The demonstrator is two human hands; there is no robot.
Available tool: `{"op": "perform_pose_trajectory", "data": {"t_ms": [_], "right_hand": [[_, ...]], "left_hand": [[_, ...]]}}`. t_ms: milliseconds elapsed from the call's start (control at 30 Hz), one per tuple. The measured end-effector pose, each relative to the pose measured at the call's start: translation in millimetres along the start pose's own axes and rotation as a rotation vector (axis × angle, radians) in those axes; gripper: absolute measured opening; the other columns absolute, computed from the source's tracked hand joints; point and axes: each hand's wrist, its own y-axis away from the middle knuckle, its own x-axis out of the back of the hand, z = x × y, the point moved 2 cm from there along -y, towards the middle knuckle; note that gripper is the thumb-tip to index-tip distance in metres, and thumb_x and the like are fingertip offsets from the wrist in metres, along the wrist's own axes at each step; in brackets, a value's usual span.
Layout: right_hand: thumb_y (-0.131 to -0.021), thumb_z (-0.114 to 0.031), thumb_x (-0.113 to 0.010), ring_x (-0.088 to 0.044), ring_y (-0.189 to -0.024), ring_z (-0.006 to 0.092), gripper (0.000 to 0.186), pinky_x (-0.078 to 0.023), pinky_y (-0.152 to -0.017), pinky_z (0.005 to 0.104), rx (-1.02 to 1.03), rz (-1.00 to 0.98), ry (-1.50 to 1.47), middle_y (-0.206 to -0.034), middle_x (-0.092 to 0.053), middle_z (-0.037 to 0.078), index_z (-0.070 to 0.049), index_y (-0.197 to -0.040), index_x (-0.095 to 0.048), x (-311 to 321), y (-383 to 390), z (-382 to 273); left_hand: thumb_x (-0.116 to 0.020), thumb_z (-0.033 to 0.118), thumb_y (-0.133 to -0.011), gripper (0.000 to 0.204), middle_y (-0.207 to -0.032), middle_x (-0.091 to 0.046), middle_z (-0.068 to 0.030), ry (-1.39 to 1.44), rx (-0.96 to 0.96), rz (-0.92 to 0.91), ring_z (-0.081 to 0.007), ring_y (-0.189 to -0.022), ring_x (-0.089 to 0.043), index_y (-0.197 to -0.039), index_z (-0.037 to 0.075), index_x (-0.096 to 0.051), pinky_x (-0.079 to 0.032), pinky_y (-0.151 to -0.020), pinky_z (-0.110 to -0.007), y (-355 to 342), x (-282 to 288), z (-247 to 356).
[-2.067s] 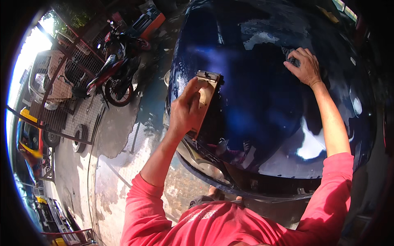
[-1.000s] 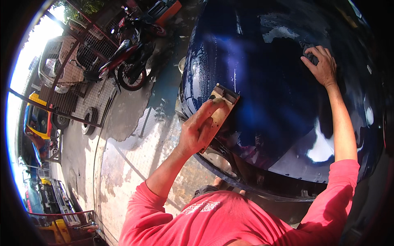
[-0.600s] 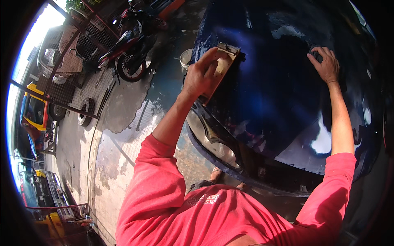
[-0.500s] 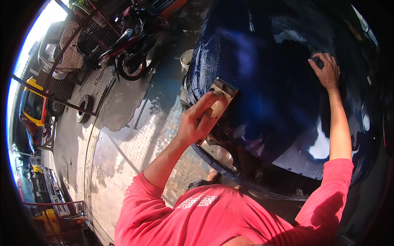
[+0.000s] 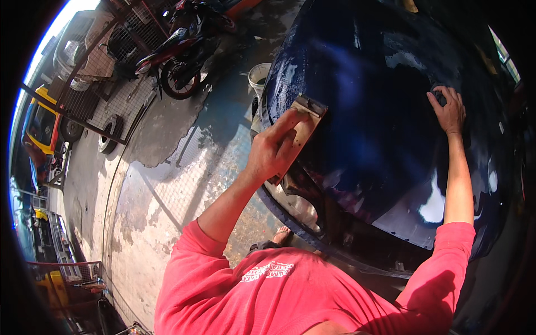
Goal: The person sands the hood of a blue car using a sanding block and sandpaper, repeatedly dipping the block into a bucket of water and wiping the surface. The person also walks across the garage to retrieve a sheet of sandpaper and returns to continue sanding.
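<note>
— Where to find the block?
— At the left front corner of the hood. Slants there, with the clamp at the far end and the near end reaching out toward the front edge.
— Held?
— Yes, in the left hand. Grasped from above, with one finger laid along the top and others bent beside it.
— Pressed flat on the hood underneath?
— Can't tell from this angle.
— And as for the right hand?
— Rests farther back on the hood, well apart from the block, with fingers curved over a dark lump.
— Clenched tight, or only covering?
— Can't tell. Too dark, and mostly hidden under the fingers.
— And the look of the hood?
— Shines dark blue, with pale patches toward the front and a whitish, speckled strip along the left side.
— Past that side?
— Look on the floor, just beside the hood, for a pale bucket.
— Closer to the body?
— Dressed in a red shirt, with a bare foot showing below.
— Farther out?
— Beyond the bucket, to a dark red motorcycle; then, on the far left, to a tyre near a mesh fence.
</note>
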Motion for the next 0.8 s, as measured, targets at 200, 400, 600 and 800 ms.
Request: {"op": "perform_pose_trajectory", "data": {"t_ms": [200,400,600,800], "right_hand": [[-0.100,-0.057,-0.075,-0.068,-0.120,0.0256,0.036,-0.055,-0.097,0.0464,0.008,0.016,-0.003,-0.120,-0.073,-0.004,-0.025,-0.115,-0.077,-6.8,-2.7,5.2],[-0.101,-0.059,-0.074,-0.067,-0.122,0.0263,0.037,-0.056,-0.095,0.0479,-0.042,-0.006,0.028,-0.121,-0.073,-0.003,-0.025,-0.117,-0.076,-1.4,-0.9,0.9],[-0.099,-0.057,-0.076,-0.070,-0.117,0.0265,0.036,-0.056,-0.094,0.0474,0.008,0.024,-0.007,-0.118,-0.074,-0.004,-0.025,-0.115,-0.076,-7.7,-2.4,8.5],[-0.099,-0.058,-0.075,-0.069,-0.119,0.0253,0.036,-0.055,-0.096,0.0480,-0.030,0.020,-0.012,-0.118,-0.074,-0.005,-0.025,-0.115,-0.077,-8.1,-0.9,6.6]], "left_hand": [[-0.063,0.017,-0.106,0.044,-0.137,-0.077,-0.0204,-0.209,0.181,-0.017,-0.0376,-0.127,-0.075,-0.148,0.009,-0.069,-0.058,-0.108,-0.042,-131.1,-5.0,-27.8],[-0.064,0.021,-0.104,0.048,-0.139,-0.076,-0.0214,-0.176,0.180,0.049,-0.0414,-0.128,-0.073,-0.151,0.011,-0.068,-0.058,-0.110,-0.043,-154.8,-14.9,-28.4],[-0.053,-0.002,-0.104,0.053,-0.147,-0.074,-0.0140,0.087,-0.017,-0.177,-0.0275,-0.143,-0.066,-0.157,-0.002,-0.058,-0.049,-0.122,-0.041,-9.0,4.5,-9.6],[-0.063,0.025,-0.105,0.043,-0.127,-0.079,-0.0241,-0.239,0.063,0.053,-0.0436,-0.120,-0.075,-0.143,0.008,-0.072,-0.060,-0.106,-0.046,-225.7,-30.7,-40.0]]}}
